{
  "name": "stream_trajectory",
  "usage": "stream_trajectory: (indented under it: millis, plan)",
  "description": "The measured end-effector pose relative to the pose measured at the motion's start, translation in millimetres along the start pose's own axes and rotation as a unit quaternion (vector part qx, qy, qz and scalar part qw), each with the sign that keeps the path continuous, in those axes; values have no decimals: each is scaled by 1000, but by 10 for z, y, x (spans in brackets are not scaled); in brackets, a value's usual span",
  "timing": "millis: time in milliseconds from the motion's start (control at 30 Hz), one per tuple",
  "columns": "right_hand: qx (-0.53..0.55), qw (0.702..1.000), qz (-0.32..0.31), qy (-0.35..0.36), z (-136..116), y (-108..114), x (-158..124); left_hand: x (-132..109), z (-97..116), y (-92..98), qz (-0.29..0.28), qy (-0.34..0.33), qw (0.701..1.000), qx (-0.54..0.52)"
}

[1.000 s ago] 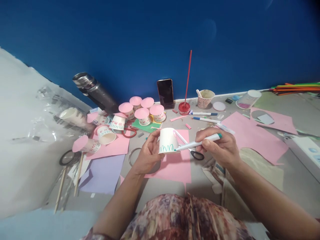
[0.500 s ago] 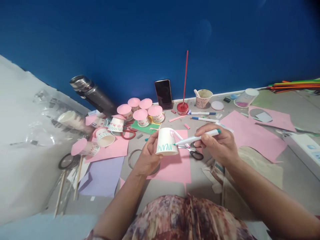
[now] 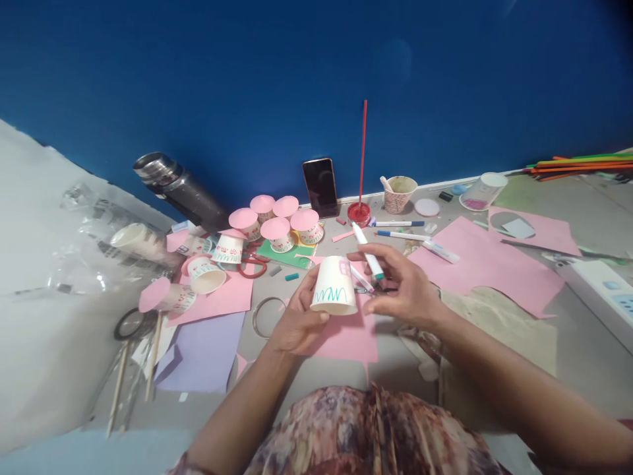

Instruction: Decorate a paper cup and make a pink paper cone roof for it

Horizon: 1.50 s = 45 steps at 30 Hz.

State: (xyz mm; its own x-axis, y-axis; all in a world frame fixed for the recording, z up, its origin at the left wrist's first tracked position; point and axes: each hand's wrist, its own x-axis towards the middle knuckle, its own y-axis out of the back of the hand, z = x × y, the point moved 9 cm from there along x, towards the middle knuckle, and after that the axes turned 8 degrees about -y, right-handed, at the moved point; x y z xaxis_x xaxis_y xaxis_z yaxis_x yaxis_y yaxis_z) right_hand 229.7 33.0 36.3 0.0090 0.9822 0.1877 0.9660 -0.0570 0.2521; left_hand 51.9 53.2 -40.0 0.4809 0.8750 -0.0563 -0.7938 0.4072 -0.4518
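Note:
My left hand [image 3: 301,316] grips a white paper cup [image 3: 330,284], held upside down with its rim low. Green zigzag strokes run along the cup near the rim, and a small pink window is drawn higher up on its right. In my right hand [image 3: 403,284] is a white felt-tip marker [image 3: 368,252] with a green end, tilted with its tip pointing up and away from the cup. The thumb of that hand stands apart from the marker. Scissors lie partly hidden behind the cup and my right hand. A green marker cap [image 3: 291,277] lies left of the cup.
Several decorated cups with pink paper tops [image 3: 275,231] stand at the back left. A phone [image 3: 320,186] leans on the blue wall beside a red stick in a round base [image 3: 359,212]. Pink paper [image 3: 475,264] lies right; a dark flask [image 3: 182,191] leans left.
My right hand has drawn the marker off the cup and turned it, so its tip points up instead of at the green strokes. The cup has turned slightly.

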Motion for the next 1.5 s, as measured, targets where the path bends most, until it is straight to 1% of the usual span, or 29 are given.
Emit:
stream_trajectory:
  millis: [67, 133, 200, 300, 333, 400, 467, 533, 567, 700, 767, 867, 1000, 1100, 1200, 1300, 1500]
  plan:
    - [-52, 998, -26, 14, -8, -85, -8, -6, -12, -59, -11, 12, 1000, -4]
    - [-95, 995, -32, 27, -23, -114, -15, -1, 2, -105, -33, 16, 999, 2]
    - [-133, 990, -43, 35, -29, -135, -16, 17, 84, -118, -58, -16, 998, 30]
    - [-192, 978, -70, 46, -11, -179, -18, 32, 270, -77, -85, -100, 984, 116]
    - [-209, 974, -79, 48, 3, -197, -20, 30, 303, -51, -89, -116, 977, 157]
    - [-231, 967, -94, 51, 33, -230, -24, 26, 308, 7, -93, -116, 959, 240]
    - [-235, 965, -103, 55, 41, -247, -24, 26, 294, 65, -87, -108, 945, 296]
    - [-216, 970, -96, 66, 3, -219, -17, 33, 298, 102, -75, -109, 942, 309]
    - [-197, 974, -81, 75, -36, -179, -12, 39, 308, 112, -68, -112, 943, 307]
    - [-75, 989, 31, 121, -232, 116, -43, 66, 357, 120, -42, -126, 944, 302]
    - [-6, 991, 49, 127, -272, 207, -80, 76, 376, 115, -37, -130, 944, 300]
    - [44, 990, 16, 131, -308, 200, -123, 87, 399, 126, -33, -141, 949, 282]
    - [61, 987, -26, 145, -352, 128, -154, 95, 413, 137, -36, -157, 952, 260]
    - [61, 986, -43, 150, -357, 72, -157, 95, 419, 113, -46, -164, 951, 259]
    - [55, 985, -48, 157, -347, 43, -159, 89, 427, 82, -55, -171, 949, 260]
    - [49, 986, -55, 149, -322, 24, -146, 82, 422, 78, -58, -176, 947, 261]
    - [37, 990, -32, 133, -322, 73, -109, 88, 401, 86, -58, -174, 951, 247]
